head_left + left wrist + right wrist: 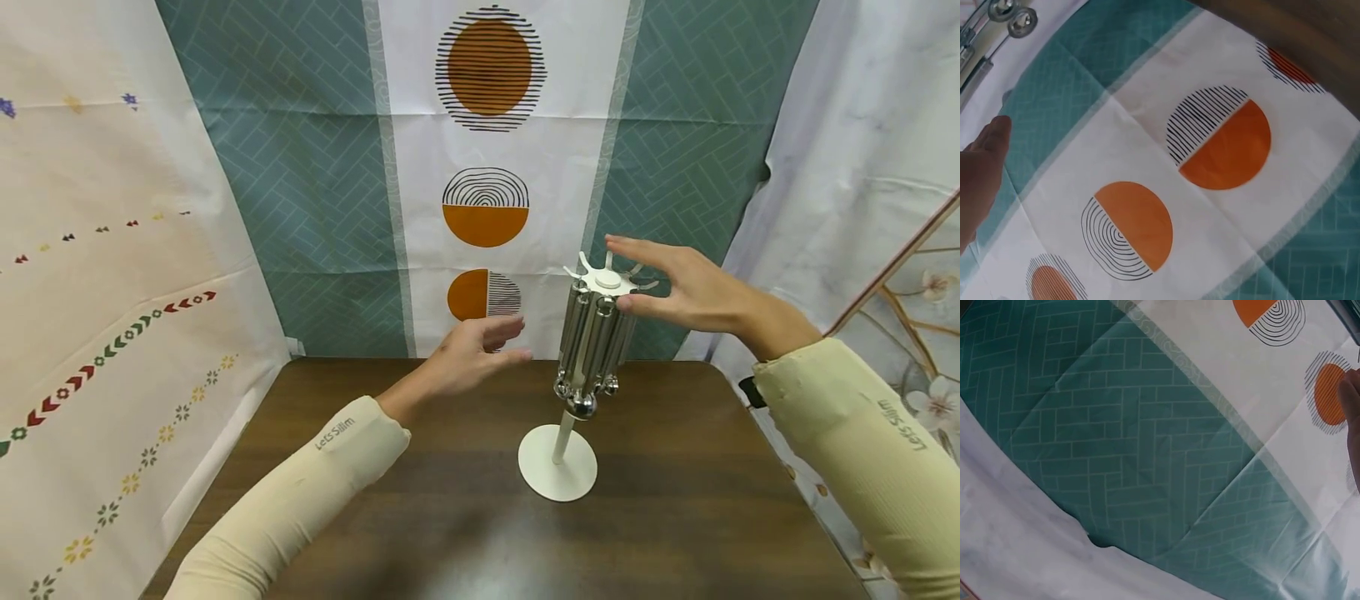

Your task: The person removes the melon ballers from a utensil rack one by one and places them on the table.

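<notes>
A white stand [557,482] with a round base, a thin post and a hooked top [607,280] is right of the middle of the table. Several shiny metal pieces [587,346] with long bodies and rounded lower ends hang close round its post; their exact kind is unclear. My right hand [693,285] is at the right of the hooked top, fingers and thumb spread about its edge; whether they touch it I cannot tell. My left hand [472,358] hovers left of the hanging pieces with fingers extended, holding nothing. Only part of each hand shows in its wrist view.
Under the stand is a dark brown wooden table [420,517]. Behind it hangs a green and white cloth [322,208] with orange circles. Patterned pale curtains [112,292] close off the left, and floral fabric [862,167] the right. A small black object [752,392] is by the right edge.
</notes>
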`<state>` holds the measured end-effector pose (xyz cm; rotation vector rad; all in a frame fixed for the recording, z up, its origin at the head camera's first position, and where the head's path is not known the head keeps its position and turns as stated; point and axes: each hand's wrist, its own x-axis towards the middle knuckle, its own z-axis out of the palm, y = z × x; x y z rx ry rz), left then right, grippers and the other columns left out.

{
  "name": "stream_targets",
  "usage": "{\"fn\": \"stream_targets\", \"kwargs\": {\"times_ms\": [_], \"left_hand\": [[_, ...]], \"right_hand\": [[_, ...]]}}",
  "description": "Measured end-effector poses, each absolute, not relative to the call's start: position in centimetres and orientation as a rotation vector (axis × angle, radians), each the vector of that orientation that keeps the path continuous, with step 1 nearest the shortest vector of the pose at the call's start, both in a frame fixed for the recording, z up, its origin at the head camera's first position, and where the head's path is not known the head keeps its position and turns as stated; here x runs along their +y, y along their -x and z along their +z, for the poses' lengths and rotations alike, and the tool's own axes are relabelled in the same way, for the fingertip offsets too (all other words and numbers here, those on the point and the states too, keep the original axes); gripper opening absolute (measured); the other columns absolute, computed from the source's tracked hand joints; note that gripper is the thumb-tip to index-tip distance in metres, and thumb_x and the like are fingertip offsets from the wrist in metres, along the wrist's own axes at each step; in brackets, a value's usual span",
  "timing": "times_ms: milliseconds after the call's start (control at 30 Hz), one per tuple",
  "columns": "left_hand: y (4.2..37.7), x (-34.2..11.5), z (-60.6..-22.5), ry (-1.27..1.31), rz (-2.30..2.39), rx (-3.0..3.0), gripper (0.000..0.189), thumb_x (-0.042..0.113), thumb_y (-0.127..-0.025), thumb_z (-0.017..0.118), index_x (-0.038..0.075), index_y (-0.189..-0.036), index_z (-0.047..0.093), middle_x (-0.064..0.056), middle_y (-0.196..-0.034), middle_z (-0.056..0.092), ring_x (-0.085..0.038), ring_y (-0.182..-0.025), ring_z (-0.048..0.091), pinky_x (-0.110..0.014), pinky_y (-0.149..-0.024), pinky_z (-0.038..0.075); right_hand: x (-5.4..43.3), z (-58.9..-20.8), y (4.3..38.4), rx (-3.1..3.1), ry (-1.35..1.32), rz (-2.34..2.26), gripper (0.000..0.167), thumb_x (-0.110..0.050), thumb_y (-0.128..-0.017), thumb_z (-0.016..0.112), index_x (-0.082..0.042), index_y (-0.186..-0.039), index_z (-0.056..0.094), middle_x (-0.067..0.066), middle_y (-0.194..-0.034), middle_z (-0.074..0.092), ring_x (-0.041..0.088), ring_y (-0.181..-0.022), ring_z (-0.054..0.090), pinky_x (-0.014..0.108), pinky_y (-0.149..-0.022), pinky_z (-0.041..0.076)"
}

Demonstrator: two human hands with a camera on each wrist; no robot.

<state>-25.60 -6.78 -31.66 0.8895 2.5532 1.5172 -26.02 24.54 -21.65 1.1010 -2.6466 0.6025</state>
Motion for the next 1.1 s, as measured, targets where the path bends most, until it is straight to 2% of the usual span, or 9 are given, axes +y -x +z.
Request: {"fn": "stream_targets", "kwargs": {"times_ms": [200, 567, 767, 1100], "left_hand": [[26.5, -4.8, -31.1, -0.938, 1.660, 2.490, 0.049, 0.018, -0.095, 0.071, 0.003, -0.140, 0.057, -0.010, -0.137, 0.061, -0.025, -0.123, 0.060, -0.032, -0.100, 0.049], [28.0, -1.5, -31.5, -0.985, 1.863, 2.328, 0.035, 0.006, -0.098, 0.064, -0.004, -0.132, 0.062, -0.016, -0.129, 0.065, -0.023, -0.115, 0.065, -0.028, -0.096, 0.051], [28.6, -0.6, -32.3, -0.974, 1.936, 2.268, 0.034, 0.001, -0.096, 0.065, -0.008, -0.128, 0.062, -0.020, -0.125, 0.066, -0.027, -0.112, 0.066, -0.028, -0.094, 0.052], [28.8, -0.2, -32.7, -0.994, 1.962, 2.242, 0.031, 0.001, -0.097, 0.063, -0.007, -0.126, 0.064, -0.020, -0.122, 0.068, -0.024, -0.107, 0.067, -0.028, -0.092, 0.054]], "right_hand": [[24.2, -21.7, 26.2, -2.634, -1.085, 0.646, 0.065, -0.031, -0.092, 0.070, -0.010, -0.149, 0.048, 0.014, -0.150, 0.047, 0.039, -0.139, 0.040, 0.064, -0.107, 0.033], [24.2, -22.8, 26.7, -2.586, -1.114, 0.685, 0.048, -0.026, -0.093, 0.071, -0.007, -0.135, 0.063, 0.007, -0.149, 0.050, 0.037, -0.137, 0.044, 0.062, -0.104, 0.037], [24.2, -22.8, 26.7, -2.576, -1.110, 0.705, 0.045, -0.027, -0.093, 0.070, -0.009, -0.133, 0.065, 0.007, -0.148, 0.052, 0.037, -0.136, 0.046, 0.063, -0.103, 0.038], [24.2, -22.8, 26.6, -2.553, -1.137, 0.670, 0.039, -0.025, -0.098, 0.062, -0.008, -0.133, 0.065, 0.007, -0.149, 0.050, 0.038, -0.136, 0.045, 0.064, -0.102, 0.038]]}}
